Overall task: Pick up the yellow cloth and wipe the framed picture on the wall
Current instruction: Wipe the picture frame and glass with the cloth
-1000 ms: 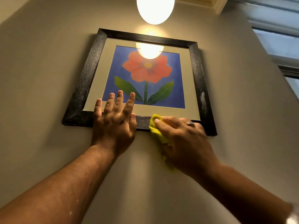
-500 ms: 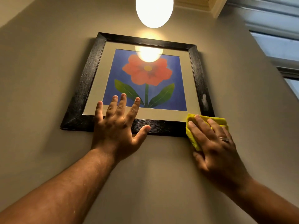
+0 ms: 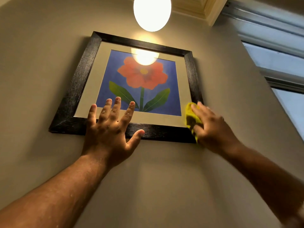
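A framed picture (image 3: pixel 79 79) with a black wooden frame hangs on the beige wall above me; it shows a red flower on blue. My left hand (image 3: pixel 110 129) lies flat with spread fingers over the frame's bottom edge, left of centre. At the lower right corner of the frame, my right hand (image 3: pixel 212 127) presses the yellow cloth (image 3: pixel 190 116) against it. Most of the cloth is hidden under that hand, and the hand is blurred.
A glowing oval lamp (image 3: pixel 152 12) hangs just above the picture and reflects in its glass. A window (image 3: pixel 279 63) with a grey rail runs along the right. Bare wall lies below and left of the frame.
My right hand with the cloth slid from the middle of the bottom frame edge to the lower right corner, then a little up the right side. My left thumb has spread out.
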`<move>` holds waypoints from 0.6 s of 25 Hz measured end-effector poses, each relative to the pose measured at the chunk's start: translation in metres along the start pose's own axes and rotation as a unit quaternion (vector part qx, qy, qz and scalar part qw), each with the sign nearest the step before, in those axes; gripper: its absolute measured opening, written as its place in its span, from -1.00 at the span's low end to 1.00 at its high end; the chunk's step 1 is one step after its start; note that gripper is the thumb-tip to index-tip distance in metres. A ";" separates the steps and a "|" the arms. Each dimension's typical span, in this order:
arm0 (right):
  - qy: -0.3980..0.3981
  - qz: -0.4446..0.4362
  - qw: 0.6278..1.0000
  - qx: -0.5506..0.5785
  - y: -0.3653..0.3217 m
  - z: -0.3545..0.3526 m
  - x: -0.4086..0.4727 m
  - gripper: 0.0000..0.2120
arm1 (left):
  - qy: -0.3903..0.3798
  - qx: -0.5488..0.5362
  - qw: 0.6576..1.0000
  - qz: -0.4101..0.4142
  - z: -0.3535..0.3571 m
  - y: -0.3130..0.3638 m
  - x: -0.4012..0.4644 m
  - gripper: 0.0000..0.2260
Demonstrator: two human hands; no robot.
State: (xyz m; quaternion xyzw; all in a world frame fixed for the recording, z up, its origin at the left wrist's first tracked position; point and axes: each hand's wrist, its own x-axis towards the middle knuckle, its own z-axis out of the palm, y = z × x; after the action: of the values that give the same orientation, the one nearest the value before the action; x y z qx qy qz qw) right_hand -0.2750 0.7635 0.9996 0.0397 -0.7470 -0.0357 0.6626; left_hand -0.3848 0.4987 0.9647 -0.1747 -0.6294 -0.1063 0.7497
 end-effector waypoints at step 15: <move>0.055 -0.038 0.965 -0.253 0.004 -0.020 -0.021 -0.52 | -0.008 -0.014 1.000 0.008 -0.004 0.001 -0.001 -0.31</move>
State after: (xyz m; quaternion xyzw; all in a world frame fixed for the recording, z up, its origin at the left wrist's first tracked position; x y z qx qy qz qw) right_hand -0.2530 0.7698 0.9820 -0.0986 -0.6742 -0.2467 0.6891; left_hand -0.3811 0.4980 0.9632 -0.1909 -0.6326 -0.1077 0.7428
